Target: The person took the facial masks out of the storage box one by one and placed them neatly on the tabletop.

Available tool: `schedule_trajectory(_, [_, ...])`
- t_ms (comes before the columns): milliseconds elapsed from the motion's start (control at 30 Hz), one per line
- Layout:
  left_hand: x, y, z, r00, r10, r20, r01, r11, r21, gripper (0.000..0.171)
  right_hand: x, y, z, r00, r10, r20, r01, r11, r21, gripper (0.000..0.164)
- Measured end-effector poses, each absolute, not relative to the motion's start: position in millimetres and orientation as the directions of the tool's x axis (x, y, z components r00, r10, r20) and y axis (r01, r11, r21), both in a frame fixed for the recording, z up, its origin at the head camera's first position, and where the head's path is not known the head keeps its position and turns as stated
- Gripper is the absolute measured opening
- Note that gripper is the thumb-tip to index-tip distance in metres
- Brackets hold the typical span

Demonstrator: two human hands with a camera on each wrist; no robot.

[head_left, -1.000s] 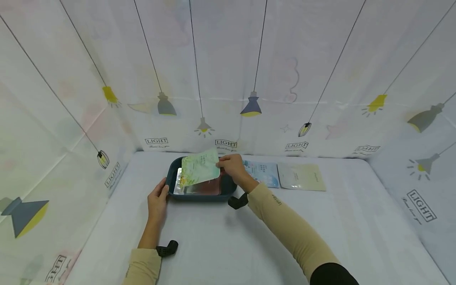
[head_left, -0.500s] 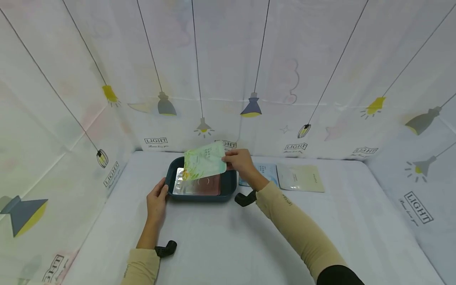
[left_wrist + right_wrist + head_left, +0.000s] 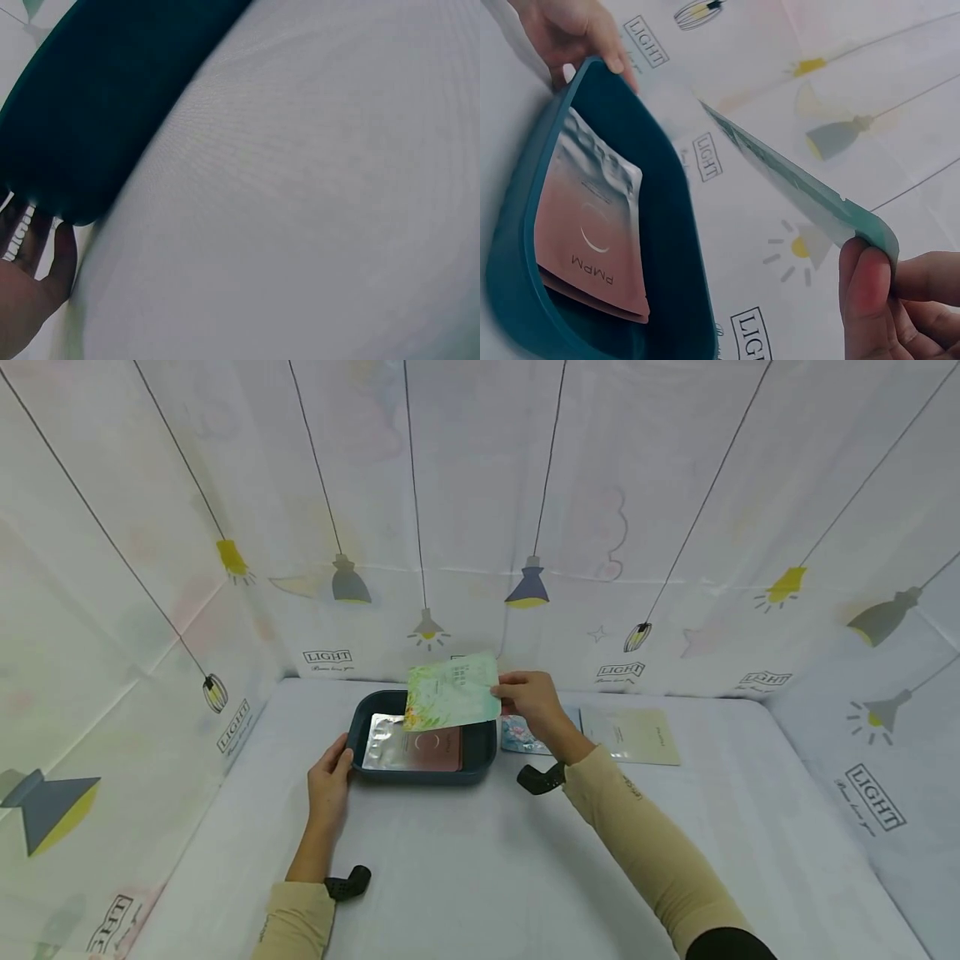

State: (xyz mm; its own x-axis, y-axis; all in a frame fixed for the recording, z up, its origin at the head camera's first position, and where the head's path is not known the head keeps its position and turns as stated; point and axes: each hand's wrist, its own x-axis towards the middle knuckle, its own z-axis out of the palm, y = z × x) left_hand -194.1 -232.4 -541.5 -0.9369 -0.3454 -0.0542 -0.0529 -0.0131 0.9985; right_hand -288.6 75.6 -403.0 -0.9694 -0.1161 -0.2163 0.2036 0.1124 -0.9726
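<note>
My right hand [image 3: 531, 700] pinches the right edge of a green sheet mask packet [image 3: 452, 692], raised above a dark teal tray [image 3: 480, 758]. In the right wrist view, this packet [image 3: 795, 180] shows nearly edge-on between thumb and fingers. Pink and silver sheet mask packets [image 3: 589, 232] marked PMPM lie stacked inside the tray. At the tray's left end, my left hand [image 3: 328, 783] holds the rim. The left wrist view shows those fingers [image 3: 64, 255] against the tray's end wall [image 3: 97, 112].
Right of the tray, a blue packet [image 3: 522, 735] and a cream packet [image 3: 637, 735] lie flat on the white-covered table [image 3: 450, 877]. The right forearm partly covers them. A lamp-patterned cloth wall [image 3: 465, 510] stands right behind the table.
My right hand has lifted the green sheet mask packet and carried it rightward, uncovering more of the pink packet in the tray. The left hand and tray stay nearly still.
</note>
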Motion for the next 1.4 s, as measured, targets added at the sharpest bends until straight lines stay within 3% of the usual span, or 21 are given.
schedule_trajectory(1400, [-194,-231,-545,-0.935,-0.349,-0.058,-0.063,0.003,0.998,0.045,-242,206,-435,-0.958,-0.074,-0.277,0.268,0.108,-0.957,0.042])
